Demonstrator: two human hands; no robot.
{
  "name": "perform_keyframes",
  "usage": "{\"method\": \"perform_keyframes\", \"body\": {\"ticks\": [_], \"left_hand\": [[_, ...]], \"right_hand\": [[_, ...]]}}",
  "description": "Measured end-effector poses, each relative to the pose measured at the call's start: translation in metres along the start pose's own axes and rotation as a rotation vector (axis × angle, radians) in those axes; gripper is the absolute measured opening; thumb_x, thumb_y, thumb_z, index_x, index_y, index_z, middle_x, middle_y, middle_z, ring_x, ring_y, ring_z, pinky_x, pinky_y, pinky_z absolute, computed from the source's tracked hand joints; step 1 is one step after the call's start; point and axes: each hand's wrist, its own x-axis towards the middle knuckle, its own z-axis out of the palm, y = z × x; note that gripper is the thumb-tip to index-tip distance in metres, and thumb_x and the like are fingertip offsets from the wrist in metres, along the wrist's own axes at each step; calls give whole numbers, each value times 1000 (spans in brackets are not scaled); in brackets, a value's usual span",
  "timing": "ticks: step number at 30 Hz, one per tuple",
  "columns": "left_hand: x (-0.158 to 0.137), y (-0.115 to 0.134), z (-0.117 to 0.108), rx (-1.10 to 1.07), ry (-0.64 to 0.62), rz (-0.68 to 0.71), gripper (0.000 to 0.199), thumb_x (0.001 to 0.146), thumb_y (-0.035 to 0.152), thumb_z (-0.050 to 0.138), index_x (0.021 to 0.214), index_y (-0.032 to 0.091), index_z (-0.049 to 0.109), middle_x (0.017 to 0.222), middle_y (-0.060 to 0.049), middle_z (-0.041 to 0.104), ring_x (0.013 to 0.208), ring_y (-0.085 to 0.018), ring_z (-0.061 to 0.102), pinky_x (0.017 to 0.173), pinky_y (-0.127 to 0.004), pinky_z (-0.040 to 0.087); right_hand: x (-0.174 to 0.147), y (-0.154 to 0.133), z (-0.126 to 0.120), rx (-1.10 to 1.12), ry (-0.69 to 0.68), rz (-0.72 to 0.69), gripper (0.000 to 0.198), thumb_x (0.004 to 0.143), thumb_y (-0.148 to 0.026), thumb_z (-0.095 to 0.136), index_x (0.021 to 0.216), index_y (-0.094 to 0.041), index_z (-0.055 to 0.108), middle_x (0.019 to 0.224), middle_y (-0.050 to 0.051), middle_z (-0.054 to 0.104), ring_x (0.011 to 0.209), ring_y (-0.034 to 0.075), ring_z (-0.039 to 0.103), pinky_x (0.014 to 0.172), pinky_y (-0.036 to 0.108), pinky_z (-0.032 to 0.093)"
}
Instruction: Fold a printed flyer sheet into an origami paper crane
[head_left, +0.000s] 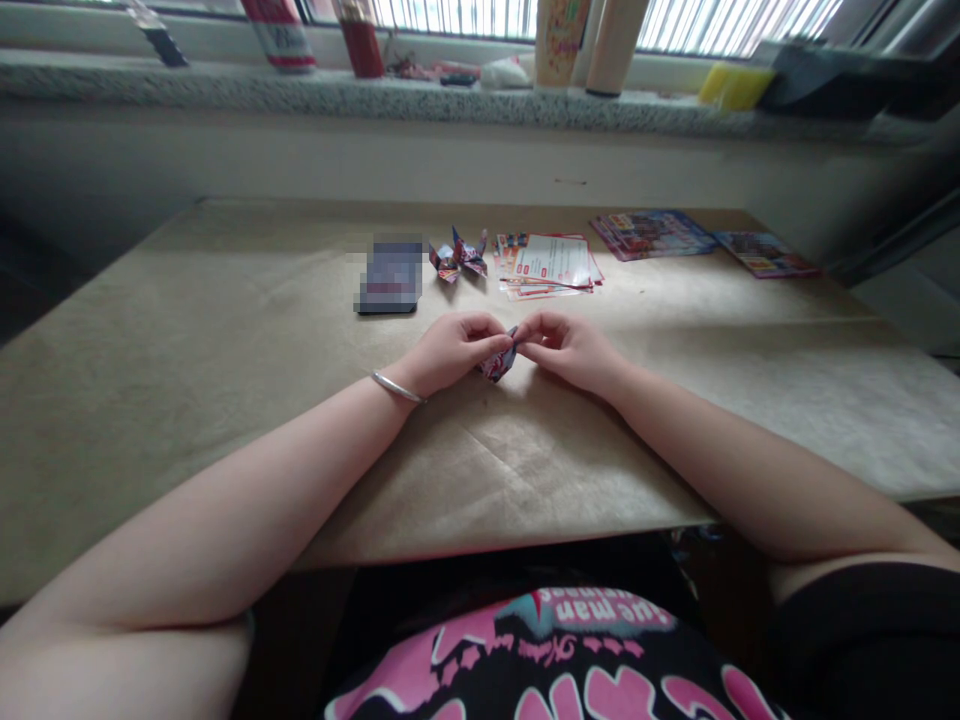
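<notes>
Between my two hands is a small folded piece of printed paper [496,367], patterned in red, white and dark colours. My left hand [456,350], with a silver bangle at the wrist, pinches it from the left. The thumb and forefinger of my right hand [564,345] close on its upper right tip. Part of the paper is hidden behind the left fingers. Just beyond my hands stand two folded paper cranes [459,257] in similar printed paper, close together.
A blurred-out dark flat object [391,275] lies left of the cranes. To their right is a stack of printed sheets [551,262]. Colourful leaflets [652,233] rest at the table's back right. Bottles and a yellow sponge [735,87] line the stone windowsill [450,108].
</notes>
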Motion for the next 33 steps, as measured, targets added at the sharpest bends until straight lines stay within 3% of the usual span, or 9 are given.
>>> {"method": "perform_keyframes", "body": {"ticks": [19, 26, 33], "left_hand": [[2, -4, -3, -173, -156, -76, 35, 77, 46, 73, 76, 12, 64, 61, 1, 61, 52, -6, 51, 49, -17, 39], [1, -5, -4, -193, -153, -90, 36, 76, 47, 74, 75, 13, 62, 61, 2, 59, 52, -7, 51, 50, -18, 39], [2, -5, -2, -173, -157, -81, 37, 77, 49, 73, 76, 13, 62, 62, 1, 60, 53, -7, 52, 50, -19, 40]], "right_hand": [[3, 10, -2, 84, -36, -48, 38, 76, -59, 75, 86, -23, 67, 75, 0, 63, 73, 14, 58, 72, 32, 51], [2, 6, -4, -13, -7, -104, 28, 81, -48, 71, 86, -20, 66, 81, 2, 68, 71, 13, 57, 65, 28, 47], [-4, -5, -3, -244, 18, -247, 5, 82, -24, 63, 86, -21, 65, 78, -1, 67, 69, 12, 58, 64, 26, 48]]}}
